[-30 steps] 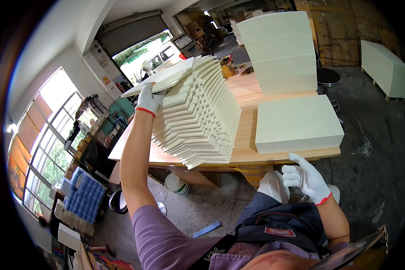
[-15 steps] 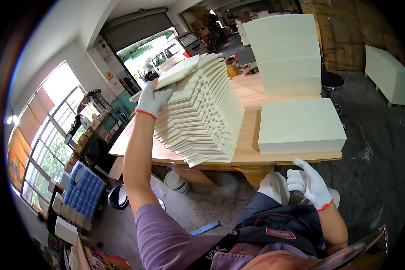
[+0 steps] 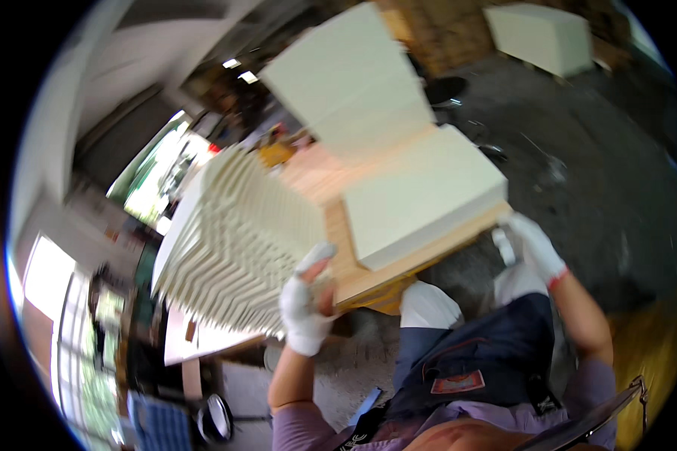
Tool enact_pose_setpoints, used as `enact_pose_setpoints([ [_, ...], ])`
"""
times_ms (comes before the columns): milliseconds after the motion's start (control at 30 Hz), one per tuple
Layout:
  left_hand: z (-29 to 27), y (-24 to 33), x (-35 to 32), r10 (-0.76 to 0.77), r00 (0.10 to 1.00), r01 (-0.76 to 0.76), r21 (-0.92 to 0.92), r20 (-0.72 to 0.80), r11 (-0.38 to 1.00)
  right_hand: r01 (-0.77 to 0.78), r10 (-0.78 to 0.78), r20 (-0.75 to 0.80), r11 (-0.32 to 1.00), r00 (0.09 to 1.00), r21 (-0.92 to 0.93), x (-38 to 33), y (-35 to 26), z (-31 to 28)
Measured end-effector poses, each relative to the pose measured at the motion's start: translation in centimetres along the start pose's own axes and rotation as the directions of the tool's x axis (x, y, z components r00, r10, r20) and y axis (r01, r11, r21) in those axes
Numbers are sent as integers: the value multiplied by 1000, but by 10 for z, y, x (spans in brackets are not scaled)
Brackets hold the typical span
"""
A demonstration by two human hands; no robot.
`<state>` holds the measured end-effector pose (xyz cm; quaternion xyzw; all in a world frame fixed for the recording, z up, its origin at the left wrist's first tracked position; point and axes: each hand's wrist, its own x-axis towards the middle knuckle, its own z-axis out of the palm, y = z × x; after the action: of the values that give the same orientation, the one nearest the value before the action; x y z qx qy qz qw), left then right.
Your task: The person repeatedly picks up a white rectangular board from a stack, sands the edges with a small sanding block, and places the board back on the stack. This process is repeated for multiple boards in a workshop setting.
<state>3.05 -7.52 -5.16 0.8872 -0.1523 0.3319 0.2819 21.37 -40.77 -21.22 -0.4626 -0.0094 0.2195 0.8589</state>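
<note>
A tall pile of cream paper sheets [image 3: 241, 248] in staggered, fanned bundles stands on the left of the wooden table [image 3: 346, 240]. At the pile's near right edge is my left hand [image 3: 305, 319], in a white glove with some fingertips bare. Its fingers point up and apart, with nothing seen between them; whether it touches the sheets I cannot tell. By the table's right front corner hangs my gloved right hand [image 3: 534, 244], loosely bent, thumb apart from the fingers, and empty. A squared block of pale paper [image 3: 429, 192] lies on the table between the hands.
Behind the block rises a taller paper stack [image 3: 353, 83]. A dark round stool [image 3: 445, 90] is beyond the table's right side. Another pale stack [image 3: 541, 37] stands on the floor at the far right. A blue quilted item [image 3: 160, 425] is at the lower left.
My left hand has come down from the pile's far upper left to its near right edge. My right hand is now closer to the table corner. The view has turned, with blur.
</note>
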Motion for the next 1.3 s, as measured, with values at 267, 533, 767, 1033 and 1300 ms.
enact_pose_setpoints([
  [267,233,-38,118,172,923,-221,108,345,969,201,-425,-150,673,892,-712,58,-50,-43],
  [533,285,-68,151,-175,857,119,145,484,982,219,-570,427,-398,702,-891,81,-71,-14],
  [767,300,-86,144,48,918,-71,44,393,996,345,-552,321,-63,770,-937,107,-78,4],
  [1033,293,-83,143,-72,845,287,-336,530,897,253,-536,33,342,843,-905,98,-62,2],
  [1300,295,-80,144,-126,801,356,-297,585,886,277,-573,60,300,817,-913,105,-51,-4],
])
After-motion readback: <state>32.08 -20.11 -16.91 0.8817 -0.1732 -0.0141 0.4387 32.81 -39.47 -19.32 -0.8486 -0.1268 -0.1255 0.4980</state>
